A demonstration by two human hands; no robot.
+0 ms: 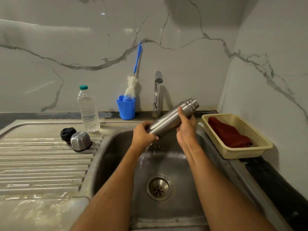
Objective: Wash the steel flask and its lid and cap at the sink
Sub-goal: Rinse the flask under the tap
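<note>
Presently, the steel flask point(173, 118) is held tilted over the sink point(191, 164), its open threaded mouth raised toward the right and its base low on the left. Left hand point(144, 135) grips the base end, fingers curled round it; right hand point(185, 125) grips the upper body just below the neck, thumb across the front. A thin stream from the tap point(158, 90) lands on the flask body between the hands, and water runs off below the left hand into the basin. On the draining board point(41, 164), the black lid point(67, 134) and the steel cap point(80, 140) lie touching, the cap mouth-down. A plastic water bottle point(88, 109) stands just behind them. A blue cup point(126, 108) holding a bottle brush point(133, 80) stands left of the tap. A cream basket point(236, 135) with a dark red cloth point(229, 133) sits right of the sink
</note>
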